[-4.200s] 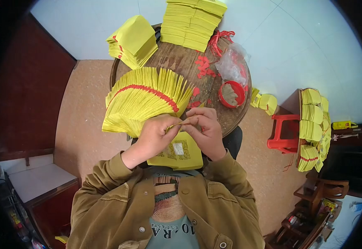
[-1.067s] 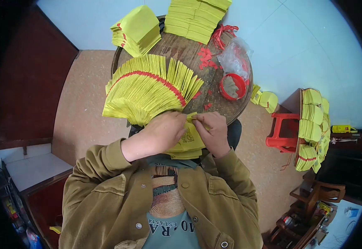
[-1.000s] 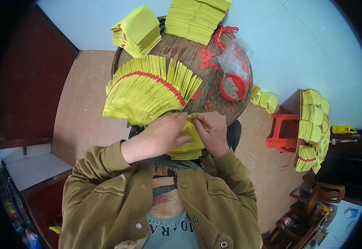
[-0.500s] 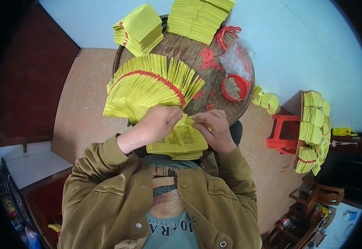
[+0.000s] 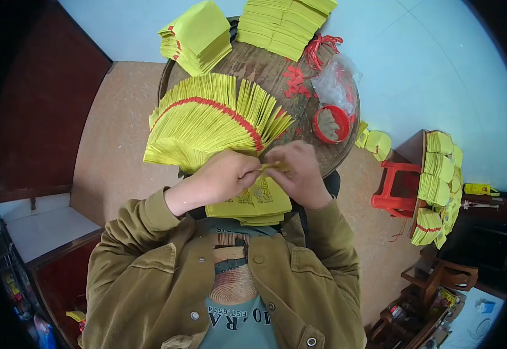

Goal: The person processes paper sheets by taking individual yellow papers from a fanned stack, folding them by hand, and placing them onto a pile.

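Note:
In the head view my left hand (image 5: pixel 223 176) is closed, its thumb and fingers pinching the edge of a folded yellow paper sheet (image 5: pixel 273 166). My right hand (image 5: pixel 297 173) pinches the same sheet from the right, its fingers a little blurred. Below both hands lies a stack of yellow printed paper (image 5: pixel 253 205) with dark figures on it, close to my body. Just beyond my left hand, a fan of folded yellow papers (image 5: pixel 201 125) with a red band across it rests on the table.
The round wooden table (image 5: pixel 253 72) holds yellow paper stacks (image 5: pixel 285 26), red paper scraps (image 5: pixel 295 81), a plastic bag (image 5: pixel 334 84) and a red bowl (image 5: pixel 331 124). A red stool (image 5: pixel 394 185) and more yellow bundles (image 5: pixel 438 168) stand at the right.
My right hand has risen slightly and its fingers have closed in toward my left hand. The top sheet's upper edge is now folded up between the hands.

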Available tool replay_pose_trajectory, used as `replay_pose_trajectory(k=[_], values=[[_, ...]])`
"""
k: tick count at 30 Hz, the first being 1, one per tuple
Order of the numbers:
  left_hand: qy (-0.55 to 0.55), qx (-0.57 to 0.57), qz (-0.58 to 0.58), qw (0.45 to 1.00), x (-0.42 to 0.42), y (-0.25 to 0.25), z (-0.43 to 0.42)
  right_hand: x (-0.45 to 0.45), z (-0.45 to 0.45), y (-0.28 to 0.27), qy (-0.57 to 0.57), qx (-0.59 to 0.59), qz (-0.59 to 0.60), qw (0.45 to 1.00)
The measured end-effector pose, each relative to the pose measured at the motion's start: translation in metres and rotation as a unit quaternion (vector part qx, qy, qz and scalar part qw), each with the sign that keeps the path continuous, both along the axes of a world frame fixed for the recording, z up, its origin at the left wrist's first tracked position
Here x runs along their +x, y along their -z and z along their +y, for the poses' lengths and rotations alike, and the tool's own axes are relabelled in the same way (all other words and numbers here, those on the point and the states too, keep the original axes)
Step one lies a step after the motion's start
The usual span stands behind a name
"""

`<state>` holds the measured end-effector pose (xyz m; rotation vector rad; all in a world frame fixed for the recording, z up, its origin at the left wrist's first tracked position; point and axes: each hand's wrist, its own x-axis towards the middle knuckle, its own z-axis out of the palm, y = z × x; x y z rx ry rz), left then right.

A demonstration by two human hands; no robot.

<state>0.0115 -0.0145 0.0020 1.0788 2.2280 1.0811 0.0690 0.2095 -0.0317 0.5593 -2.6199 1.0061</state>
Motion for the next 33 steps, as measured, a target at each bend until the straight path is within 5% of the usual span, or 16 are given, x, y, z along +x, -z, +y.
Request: replay_pose_trajectory(k=[4, 8, 10, 11, 13, 19, 24, 26, 28, 33], values=[[-0.09, 0.107, 0.037, 0.989, 0.002, 0.01, 0.002, -0.005, 0.011, -0.004, 0.168, -0.186, 0.023, 0.968], [-0.175, 0.115, 0.023, 0.978, -0.002, 0.007, -0.003, 0.002, 0.033, 0.015, 0.357, -0.369, -0.258, 0.819], [-0.182, 0.122, 0.023, 0.975, -0.002, 0.009, -0.002, 0.001, 0.036, 0.051, 0.29, -0.065, -0.144, 0.944], [-0.188, 0.127, 0.024, 0.974, -0.002, 0.009, -0.002, -0.001, 0.034, 0.061, 0.289, -0.063, -0.144, 0.944], [-0.198, 0.136, 0.027, 0.97, -0.002, 0.01, -0.002, -0.007, 0.022, 0.076, 0.272, 0.113, 0.038, 0.955], [-0.189, 0.121, 0.013, 0.974, -0.003, 0.007, -0.005, -0.028, 0.003, 0.099, 0.279, 0.247, 0.018, 0.928], [-0.196, 0.134, 0.001, 0.971, -0.002, 0.007, -0.005, -0.026, 0.016, 0.09, 0.272, 0.088, -0.014, 0.958], [-0.184, 0.14, 0.018, 0.973, -0.003, 0.009, -0.004, -0.02, 0.017, 0.079, 0.267, -0.137, -0.133, 0.944], [-0.17, 0.145, 0.035, 0.974, -0.005, 0.011, -0.002, -0.013, 0.016, 0.065, 0.246, -0.354, -0.242, 0.869], [-0.15, 0.143, 0.052, 0.977, -0.004, 0.014, 0.0, 0.007, 0.001, 0.031, 0.126, -0.446, -0.245, 0.852]])
